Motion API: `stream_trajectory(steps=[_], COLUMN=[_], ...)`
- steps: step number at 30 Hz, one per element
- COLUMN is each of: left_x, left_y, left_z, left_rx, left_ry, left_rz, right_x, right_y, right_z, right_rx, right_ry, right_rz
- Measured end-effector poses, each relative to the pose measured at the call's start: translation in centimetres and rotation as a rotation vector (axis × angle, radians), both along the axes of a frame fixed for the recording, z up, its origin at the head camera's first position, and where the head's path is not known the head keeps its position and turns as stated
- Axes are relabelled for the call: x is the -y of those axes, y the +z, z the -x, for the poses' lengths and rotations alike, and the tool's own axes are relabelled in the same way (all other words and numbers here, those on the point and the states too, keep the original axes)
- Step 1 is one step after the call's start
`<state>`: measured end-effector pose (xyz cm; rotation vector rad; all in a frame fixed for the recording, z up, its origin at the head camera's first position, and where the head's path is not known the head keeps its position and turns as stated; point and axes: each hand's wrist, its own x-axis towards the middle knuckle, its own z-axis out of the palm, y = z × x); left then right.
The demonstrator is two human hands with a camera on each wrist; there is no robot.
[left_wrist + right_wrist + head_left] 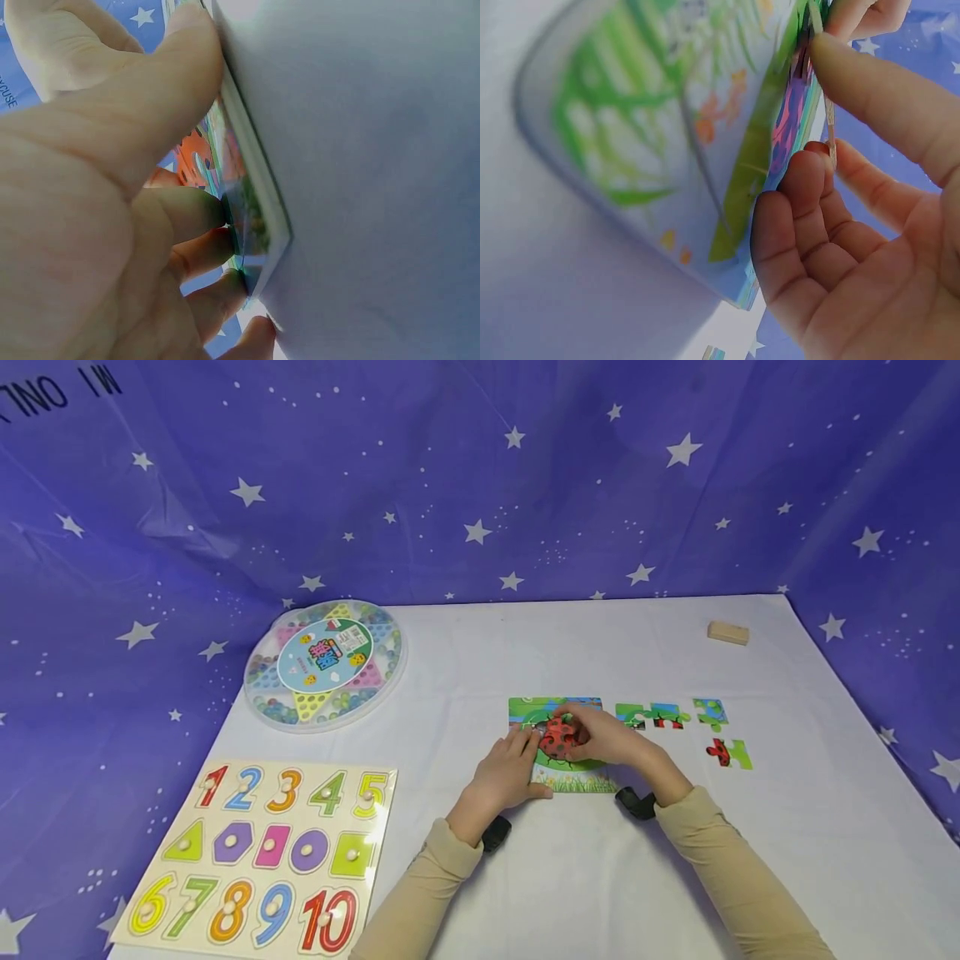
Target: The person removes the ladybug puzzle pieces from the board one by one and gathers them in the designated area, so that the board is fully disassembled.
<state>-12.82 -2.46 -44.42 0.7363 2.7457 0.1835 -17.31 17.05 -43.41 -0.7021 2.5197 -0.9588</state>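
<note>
A jigsaw board (577,783) with a ladybird (555,740) and grass and flowers lies on the white table. My left hand (506,772) rests on the board's left part, fingers fairly straight, thumb by the near edge; in the left wrist view its fingertips touch the board (256,180). With thumb and fingers, my right hand (609,737) pinches a thin puzzle piece (829,120) over the ladybird. That piece shows edge-on in the right wrist view, so its picture is mostly hidden.
Several loose puzzle pieces (666,716) lie right of the board. A wooden block (727,632) sits at the back right. Left stand a round marble game box (326,664) and a number peg puzzle (255,860). A purple starry cloth (480,485) hangs behind.
</note>
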Motion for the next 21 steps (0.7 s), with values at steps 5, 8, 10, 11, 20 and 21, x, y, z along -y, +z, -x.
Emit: stream_trajectory(steps=[5,8,10,11,20,21], left_x=[0.0,0.0,0.0,0.0,0.1,0.1], left_y=[0.0,0.1,0.1,0.1,0.0,-0.1], left_z=[0.1,0.0,0.0,0.0,0.0,0.0], left_rx=[-0.008,-0.015,-0.019,-0.019,-0.007,-0.007], left_ry=[-0.01,-0.013,-0.014,-0.014,-0.004,-0.004], left_rz=[-0.002,-0.002,0.002,0.003,0.007,0.009], right_x=[-0.3,-0.3,-0.4,-0.4,-1.2,-1.3], right_y=[-0.2,-0.3,-0.4,-0.4,-0.4,-0.3], right_z=[0.1,0.1,0.1,0.1,0.4,0.4], right_rx=[0.006,0.004,0.002,0.0,0.131,0.151], right_ry=[0.006,0.006,0.01,0.01,-0.036,-0.052], right_rz=[-0.012,-0.013,-0.008,-0.005,0.187,0.208])
